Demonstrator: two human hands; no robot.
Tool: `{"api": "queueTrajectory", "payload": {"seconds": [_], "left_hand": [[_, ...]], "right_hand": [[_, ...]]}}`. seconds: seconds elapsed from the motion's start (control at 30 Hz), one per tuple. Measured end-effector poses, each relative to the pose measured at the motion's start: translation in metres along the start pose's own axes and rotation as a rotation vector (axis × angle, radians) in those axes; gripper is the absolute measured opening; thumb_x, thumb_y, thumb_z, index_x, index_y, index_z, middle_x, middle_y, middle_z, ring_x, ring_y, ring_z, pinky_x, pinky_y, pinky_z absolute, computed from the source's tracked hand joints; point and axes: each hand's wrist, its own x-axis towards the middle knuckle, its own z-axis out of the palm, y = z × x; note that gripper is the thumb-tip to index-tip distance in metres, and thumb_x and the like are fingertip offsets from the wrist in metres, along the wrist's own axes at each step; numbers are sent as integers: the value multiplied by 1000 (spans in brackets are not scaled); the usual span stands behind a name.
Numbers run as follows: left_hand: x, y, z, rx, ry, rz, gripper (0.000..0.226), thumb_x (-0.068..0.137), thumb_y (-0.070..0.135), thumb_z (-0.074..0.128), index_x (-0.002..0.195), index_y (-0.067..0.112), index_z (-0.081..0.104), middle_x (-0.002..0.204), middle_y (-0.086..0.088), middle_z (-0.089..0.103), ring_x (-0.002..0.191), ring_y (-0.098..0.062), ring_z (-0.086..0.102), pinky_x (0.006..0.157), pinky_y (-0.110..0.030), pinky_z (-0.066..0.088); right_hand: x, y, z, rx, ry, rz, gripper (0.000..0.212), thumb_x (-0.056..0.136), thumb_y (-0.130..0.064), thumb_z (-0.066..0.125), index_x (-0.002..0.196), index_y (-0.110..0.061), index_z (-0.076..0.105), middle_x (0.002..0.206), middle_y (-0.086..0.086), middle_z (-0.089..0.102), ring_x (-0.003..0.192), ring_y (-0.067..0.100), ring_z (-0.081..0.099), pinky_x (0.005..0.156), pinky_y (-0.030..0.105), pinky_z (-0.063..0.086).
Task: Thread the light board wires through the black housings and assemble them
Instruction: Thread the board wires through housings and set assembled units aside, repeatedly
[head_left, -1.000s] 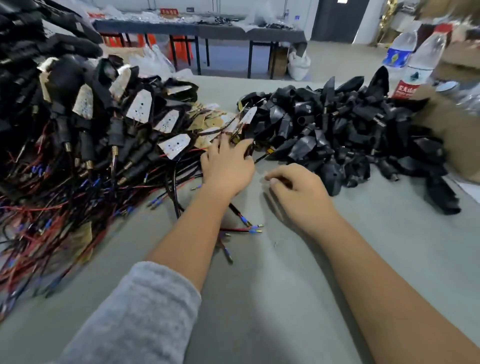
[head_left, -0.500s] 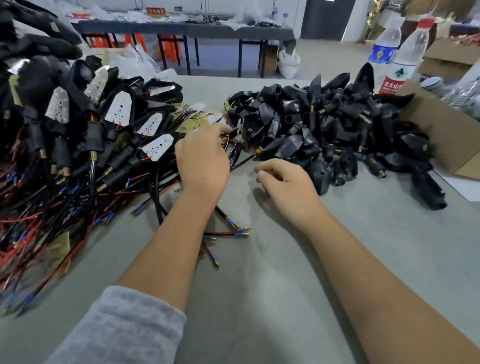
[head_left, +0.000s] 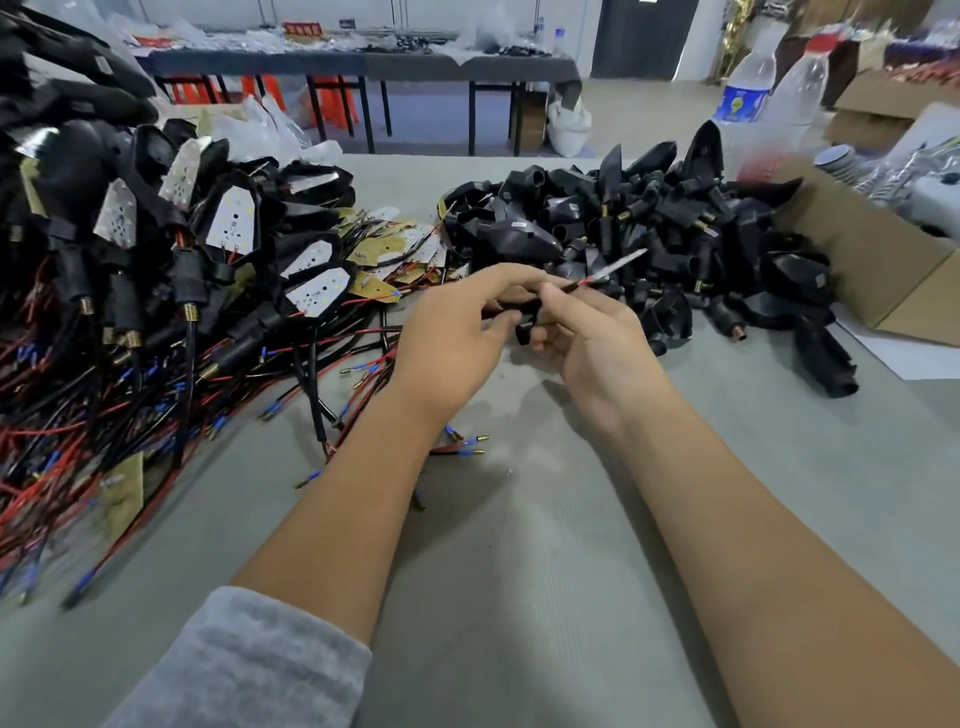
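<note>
i take the pile of empty black housings (head_left: 649, 244) as my landmark. my hands meet just in front of its near edge, above the bench (head_left: 519, 571). the left hand (head_left: 452, 332) has its fingers curled round a dark piece, probably a wire sleeve or a housing stem — too hidden to say which. the right hand (head_left: 587, 332) pinches the wire (head_left: 576, 283) between thumb and forefinger, with a small black part tucked under its lower fingers. the light board (head_left: 618, 264) sticks out past the right fingertips as a blurred pale sliver, pointing up and away toward the pile. so the long axis runs from the left hand's grip, through the right pinch, out to the board. my guess — the free wire ends must go the other way, toward the left hand, and the right hand is nearer the board. finished assemblies (head_left: 234, 228) lie well left of the pile.
</note>
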Motion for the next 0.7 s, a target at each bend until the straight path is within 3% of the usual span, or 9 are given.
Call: {"api": "queueTrajectory", "payload": {"seconds": [0.13, 0.23, 0.33, 0.53, 0.7], "left_hand": [[-1, 9, 7, 71, -24, -30, 41, 88, 14, 61, 118, 40, 61, 103, 16, 70, 100, -5, 64, 90, -34, 51], [-2, 4, 4, 311, -21, -16, 25, 97, 24, 52, 119, 24, 64, 108, 3, 70, 104, -18, 62, 88, -37, 47], [-1, -5, -1, 457, -46, -55, 27, 101, 29, 45, 113, 17, 66, 104, -4, 68, 101, -25, 59, 87, -42, 44], [-5, -5, -5, 352, -55, -66, 23, 100, 35, 51, 111, 24, 68, 99, -4, 66, 96, -23, 58, 82, -44, 47], [-8, -11, -13, 485, -11, -216, 45, 102, 47, 33, 76, 16, 54, 68, -1, 56, 70, -24, 52, 56, -36, 36]], "right_hand": [[2, -1, -3, -12, 74, -55, 19, 100, -11, 50, 89, -11, 66, 60, -3, 53, 55, 10, 50, 58, 21, 44], [5, -7, -10, 222, 147, -34, 19, 100, -12, 51, 91, -9, 68, 61, -3, 48, 56, 9, 48, 63, 20, 45], [6, -11, -14, 345, 126, 13, 18, 99, -12, 52, 92, -10, 69, 62, -4, 51, 57, 8, 49, 67, 21, 45], [2, -5, -3, -17, 34, -19, 21, 102, -14, 48, 100, -8, 68, 67, -2, 51, 57, 11, 46, 54, 19, 43], [7, -9, -10, 39, 160, -53, 25, 104, -17, 43, 92, -13, 65, 69, -1, 51, 56, 9, 47, 57, 21, 41]]}}
